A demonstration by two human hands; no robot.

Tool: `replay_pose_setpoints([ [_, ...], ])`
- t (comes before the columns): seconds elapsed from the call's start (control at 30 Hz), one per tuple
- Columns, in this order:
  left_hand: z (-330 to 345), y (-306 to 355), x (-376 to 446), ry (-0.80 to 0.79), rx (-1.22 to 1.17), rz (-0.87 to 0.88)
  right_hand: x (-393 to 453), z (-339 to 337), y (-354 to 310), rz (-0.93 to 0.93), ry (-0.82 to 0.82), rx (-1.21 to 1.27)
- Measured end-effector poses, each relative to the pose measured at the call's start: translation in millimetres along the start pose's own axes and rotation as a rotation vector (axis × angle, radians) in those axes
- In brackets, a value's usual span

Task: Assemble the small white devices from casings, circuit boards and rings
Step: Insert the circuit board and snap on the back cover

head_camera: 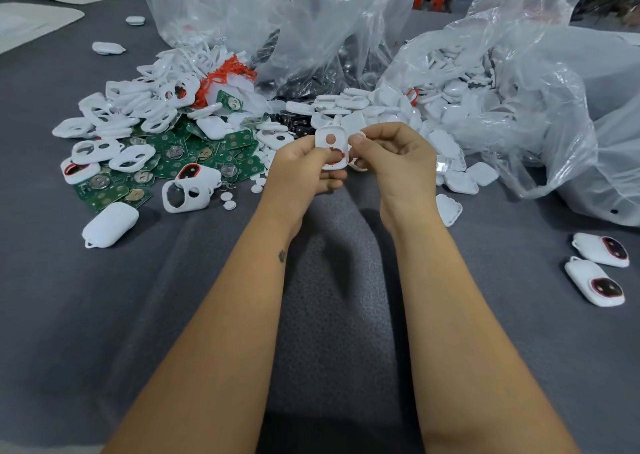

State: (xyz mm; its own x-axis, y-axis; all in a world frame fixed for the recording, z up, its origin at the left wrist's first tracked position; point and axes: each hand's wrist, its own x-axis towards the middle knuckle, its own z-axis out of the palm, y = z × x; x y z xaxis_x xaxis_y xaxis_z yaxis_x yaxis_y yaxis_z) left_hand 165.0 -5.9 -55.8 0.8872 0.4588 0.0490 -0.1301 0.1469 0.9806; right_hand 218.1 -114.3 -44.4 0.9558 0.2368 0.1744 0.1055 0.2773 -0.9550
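Observation:
My left hand [302, 171] grips a white front casing [331, 146] with a round hole and a red ring at its lower opening. My right hand [398, 157] pinches the casing's right edge, with a small white piece partly hidden under its fingers. Green circuit boards [175, 163] lie in a heap to the left, among white front casings [138, 107] with holes. A bunch of red rings [221, 74] sits behind them. White back covers [446, 114] spill from a bag on the right. Two assembled devices [601, 266] lie at the far right.
Clear plastic bags [346, 31] stand behind the piles, and another bag [554, 114] spreads over the right side. Small white round buttons [228, 201] lie near the boards. A closed white casing [110, 224] rests at the left. Grey cloth [332, 315] covers the table.

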Motion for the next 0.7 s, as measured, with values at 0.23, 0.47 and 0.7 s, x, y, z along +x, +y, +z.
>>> replay_pose_setpoints([
  [0.23, -0.4, 0.0, -0.5, -0.036, -0.024, 0.02, -4.6, 3.2, -5.1, -0.068, 0.018, -0.112],
  [0.47, 1.5, -0.1, -2.3, -0.061, 0.005, 0.037, -4.1, 4.0, -2.8, -0.093, 0.02, -0.257],
  [0.7, 1.8, -2.8, -2.0, -0.104, 0.0, 0.055, -2.9, 4.0, 0.6, -0.037, 0.043, -0.252],
])
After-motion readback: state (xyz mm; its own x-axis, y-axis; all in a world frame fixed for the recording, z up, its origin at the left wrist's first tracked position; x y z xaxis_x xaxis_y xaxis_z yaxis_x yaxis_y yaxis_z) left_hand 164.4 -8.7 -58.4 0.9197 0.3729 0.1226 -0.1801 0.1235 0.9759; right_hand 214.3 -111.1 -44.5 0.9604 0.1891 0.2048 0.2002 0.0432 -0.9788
